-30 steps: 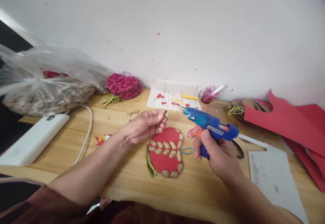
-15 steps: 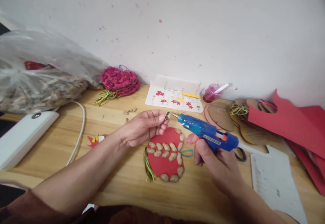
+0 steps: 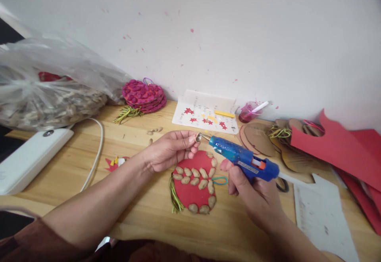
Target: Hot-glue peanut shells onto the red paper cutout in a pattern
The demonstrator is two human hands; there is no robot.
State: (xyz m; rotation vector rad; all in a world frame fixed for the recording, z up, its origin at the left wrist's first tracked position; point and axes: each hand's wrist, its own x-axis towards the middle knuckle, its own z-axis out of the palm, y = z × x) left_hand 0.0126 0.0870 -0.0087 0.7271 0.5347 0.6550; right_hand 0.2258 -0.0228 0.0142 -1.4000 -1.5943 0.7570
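Between thumb and fingers, my left hand [image 3: 171, 149] pinches a peanut shell [image 3: 198, 138] with its hollow side showing. My right hand [image 3: 256, 194] is wrapped round the handle of a blue glue gun [image 3: 242, 157], whose metal nozzle points left and meets the shell's edge. Below them on the table lies a red disc [image 3: 190, 196] with peanut shells along its right edge and in two rows across the middle. A green tassel [image 3: 176, 194] hangs at its left side and a teal loop [image 3: 220, 180] at its right.
A plastic bag of peanut shells [image 3: 59, 103] and a white power strip [image 3: 35, 161] are at the left. Pink shell-covered discs [image 3: 144, 95], a star-strewn sheet [image 3: 205, 105] and a cup [image 3: 248, 112] stand along the wall. Cardboard shapes [image 3: 258, 137] and red sheets [image 3: 333, 147] lie at the right.
The nozzle and the peanut shell are now slightly closer together. The whole view has shifted a little; both hands keep their hold.
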